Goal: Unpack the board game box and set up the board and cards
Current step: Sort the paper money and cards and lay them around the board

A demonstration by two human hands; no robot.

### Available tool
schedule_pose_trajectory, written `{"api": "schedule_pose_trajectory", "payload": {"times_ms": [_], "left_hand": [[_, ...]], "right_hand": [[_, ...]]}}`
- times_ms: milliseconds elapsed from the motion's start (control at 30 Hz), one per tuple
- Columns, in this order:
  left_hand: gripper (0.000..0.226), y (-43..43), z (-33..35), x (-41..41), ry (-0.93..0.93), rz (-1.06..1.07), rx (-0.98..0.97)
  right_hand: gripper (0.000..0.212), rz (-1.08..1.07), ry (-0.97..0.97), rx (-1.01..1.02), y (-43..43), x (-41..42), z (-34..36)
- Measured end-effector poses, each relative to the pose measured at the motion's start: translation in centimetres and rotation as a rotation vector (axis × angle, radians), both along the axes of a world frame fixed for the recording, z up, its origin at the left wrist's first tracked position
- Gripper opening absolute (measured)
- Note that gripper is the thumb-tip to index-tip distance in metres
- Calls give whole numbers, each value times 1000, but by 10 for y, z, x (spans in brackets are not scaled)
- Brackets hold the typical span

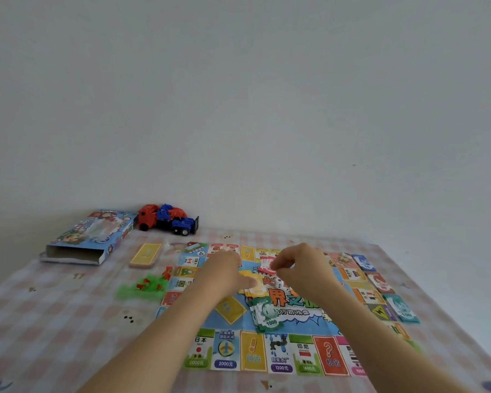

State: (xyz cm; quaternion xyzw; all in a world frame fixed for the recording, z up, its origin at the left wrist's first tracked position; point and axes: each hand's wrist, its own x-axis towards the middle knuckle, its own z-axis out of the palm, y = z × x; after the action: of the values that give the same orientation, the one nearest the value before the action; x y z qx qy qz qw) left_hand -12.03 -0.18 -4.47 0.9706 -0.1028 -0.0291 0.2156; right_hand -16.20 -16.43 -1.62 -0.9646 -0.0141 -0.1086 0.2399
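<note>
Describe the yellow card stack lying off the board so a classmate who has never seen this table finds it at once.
Find the game board on the checked cloth and go to its far left corner. Outside it, towards the open game box, lies the yellow card stack. It is flat, plain yellow, unlike the green bag of pieces nearer you or the red-and-blue toy truck behind.
</note>
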Motion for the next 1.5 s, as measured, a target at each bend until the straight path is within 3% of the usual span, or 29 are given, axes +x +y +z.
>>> {"api": "schedule_pose_trajectory", "payload": {"times_ms": [200,367,533,700,833,967,1067,1333,1500], "left_hand": [[61,-15,-1,13,-35,11,182],[56,-18,-3,20,-13,6,193],[33,-16,-8,19,-82,16,69],[41,-11,-10,21,-124,-23,-98],[30,-4,-10,28,-149,-10,-297],[21,0,-5,32,-117,-9,-489],[20,2,-1,31,-96,-15,-625],[21,-4,-7,26,-51,-21,-545],[27,-8,-10,27,-62,14,-500]], "right_hand": [[22,-7,-53,48,-9,9,-9],[20,-28,-128,205,-5,23,-20],[21,-55,-221,389,5,39,-31],[19,-76,-269,472,6,56,-33],[17,-63,-288,479,5,58,-32],[9,2,-219,499,6,52,-33],[17,46,-112,590,9,49,-32],[41,64,-125,650,15,44,-36],[22,56,-150,579,15,43,-38]]}}
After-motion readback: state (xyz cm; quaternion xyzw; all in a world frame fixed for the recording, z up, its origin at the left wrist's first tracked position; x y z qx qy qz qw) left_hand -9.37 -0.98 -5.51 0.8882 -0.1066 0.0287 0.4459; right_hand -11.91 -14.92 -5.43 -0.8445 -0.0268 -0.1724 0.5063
